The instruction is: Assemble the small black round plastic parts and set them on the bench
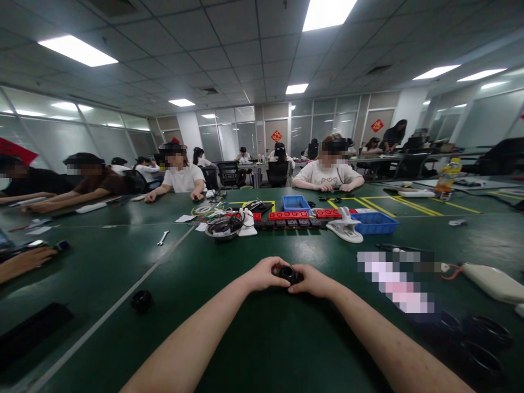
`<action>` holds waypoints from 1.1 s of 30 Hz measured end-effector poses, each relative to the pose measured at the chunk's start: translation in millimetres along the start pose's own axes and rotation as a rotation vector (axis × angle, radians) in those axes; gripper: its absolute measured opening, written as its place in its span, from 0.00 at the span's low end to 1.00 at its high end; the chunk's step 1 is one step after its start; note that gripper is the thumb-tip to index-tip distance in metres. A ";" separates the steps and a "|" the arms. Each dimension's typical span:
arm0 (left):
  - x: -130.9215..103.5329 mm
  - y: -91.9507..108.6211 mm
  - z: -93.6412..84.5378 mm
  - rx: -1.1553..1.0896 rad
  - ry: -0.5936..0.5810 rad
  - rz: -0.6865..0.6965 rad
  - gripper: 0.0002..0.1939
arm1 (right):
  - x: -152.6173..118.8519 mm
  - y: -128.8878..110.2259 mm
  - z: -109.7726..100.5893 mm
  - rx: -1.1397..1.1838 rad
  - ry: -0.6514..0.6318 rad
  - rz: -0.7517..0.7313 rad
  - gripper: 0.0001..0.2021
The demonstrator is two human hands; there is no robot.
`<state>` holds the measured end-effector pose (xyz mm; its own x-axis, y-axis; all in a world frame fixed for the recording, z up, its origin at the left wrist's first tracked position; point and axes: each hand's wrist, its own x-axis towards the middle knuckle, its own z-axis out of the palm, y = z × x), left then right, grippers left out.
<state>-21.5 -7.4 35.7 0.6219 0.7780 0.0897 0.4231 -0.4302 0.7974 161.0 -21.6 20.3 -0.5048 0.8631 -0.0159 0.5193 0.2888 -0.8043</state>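
A small black ring-shaped part [288, 273] is held between both hands over the green table [254, 338], at the middle of the head view. My left hand [267, 273] grips its left side with thumb and fingers. On its right side, my right hand [310, 280] has its fingers closed round it. The opening of the part faces up. A similar black round part [141, 301] lies on the table to the left, and more black rings [478, 357] sit at the lower right.
Ahead lie a tray of cables [223, 228], red power strips [287, 214], blue bins [374, 222] and a white clamp [347, 226]. A wrench [162, 238] lies left. People sit around the table; a person's hand [28, 262] rests at the left edge.
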 end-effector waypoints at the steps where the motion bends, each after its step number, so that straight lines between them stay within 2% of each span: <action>1: -0.2 0.6 -0.1 0.006 -0.001 -0.003 0.24 | 0.1 0.5 -0.1 -0.005 0.004 0.000 0.18; 15: -0.1 -1.3 -0.4 0.001 -0.013 0.004 0.24 | 0.5 1.0 -0.3 -0.008 0.000 0.003 0.18; 20: -0.4 0.9 2.2 0.030 0.036 -0.006 0.23 | 2.1 4.1 1.4 -0.039 0.030 0.015 0.17; 24: -1.2 4.2 4.5 0.076 0.094 -0.014 0.23 | 2.9 4.5 4.5 -0.174 0.119 0.044 0.18; 28: -2.2 6.4 9.2 0.152 0.183 -0.033 0.21 | 3.8 0.0 14.7 -0.395 0.290 0.104 0.19; 33: -3.2 8.4 25.3 0.301 0.423 -0.095 0.18 | 5.8 -7.7 32.8 -0.578 0.473 0.229 0.13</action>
<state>-3.2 -25.1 27.1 0.2779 0.9098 0.3082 0.6737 -0.4133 0.6127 131.5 -32.4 6.9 -0.0613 0.9746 0.2153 0.9176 0.1399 -0.3721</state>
